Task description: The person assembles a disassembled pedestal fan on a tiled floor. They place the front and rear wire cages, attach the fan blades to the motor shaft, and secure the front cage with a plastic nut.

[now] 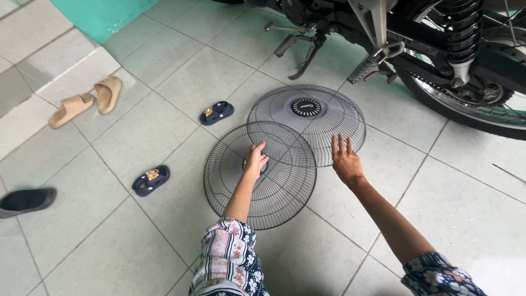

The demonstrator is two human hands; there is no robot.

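Pale tiled floor [164, 82]: two wire fan guards [285, 159] overlapping at centre, tan sandals [87, 101] upper left, small navy shoes [183, 145] between, motorcycle [438, 49] upper right.

Round black-and-white label [306, 107] at grille centre.

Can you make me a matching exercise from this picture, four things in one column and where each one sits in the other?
Things:
1. rear fan guard
2. front fan guard
3. tan slippers
4. motorcycle

Places:
A. top right of the view
B. far left, on the tiles
C. under the left hand
D. by the right hand's fingertips

Pairs: 1-C, 2-D, 3-B, 4-A
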